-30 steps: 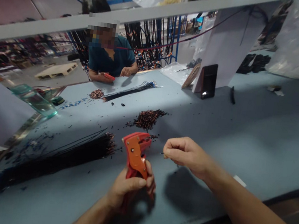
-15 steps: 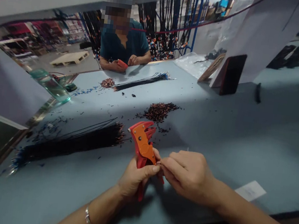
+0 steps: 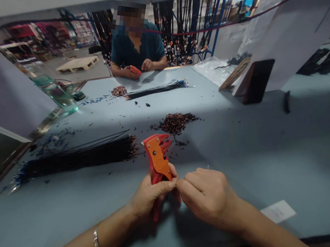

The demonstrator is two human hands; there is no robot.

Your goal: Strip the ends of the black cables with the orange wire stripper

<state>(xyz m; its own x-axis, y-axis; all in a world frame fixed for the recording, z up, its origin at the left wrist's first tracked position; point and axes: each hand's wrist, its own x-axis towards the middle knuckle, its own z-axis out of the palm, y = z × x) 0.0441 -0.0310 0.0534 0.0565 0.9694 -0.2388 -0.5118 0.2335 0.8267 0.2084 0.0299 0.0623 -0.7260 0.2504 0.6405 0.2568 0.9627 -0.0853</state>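
Observation:
My left hand (image 3: 151,196) is wrapped round a red and orange wire stripper (image 3: 158,155), whose jaws point up and away from me. Its thumb lies along the lower end of the orange part. Close against that thumb, my right hand (image 3: 204,193) is closed in a pinch; whatever sits between its fingertips is hidden. A thin pale tip pokes up just behind the right knuckles. Left of the stripper lies a thick bundle of black wires (image 3: 84,159) with copper-coloured ends towards the tool. Beyond the stripper is a heap of small black and copper scraps (image 3: 177,123).
Across the blue-grey table (image 3: 239,157) a co-worker (image 3: 136,49) holds a red tool, near a second wire bundle (image 3: 157,90). A phone (image 3: 258,81) leans upright at the right. A green-tinted bottle (image 3: 56,94) stands left. A white paper (image 3: 278,211) lies beside my right forearm.
The right fingertips have shifted slightly and now cover the thin strand that showed beside the left thumb. The stripper and left hand have hardly moved.

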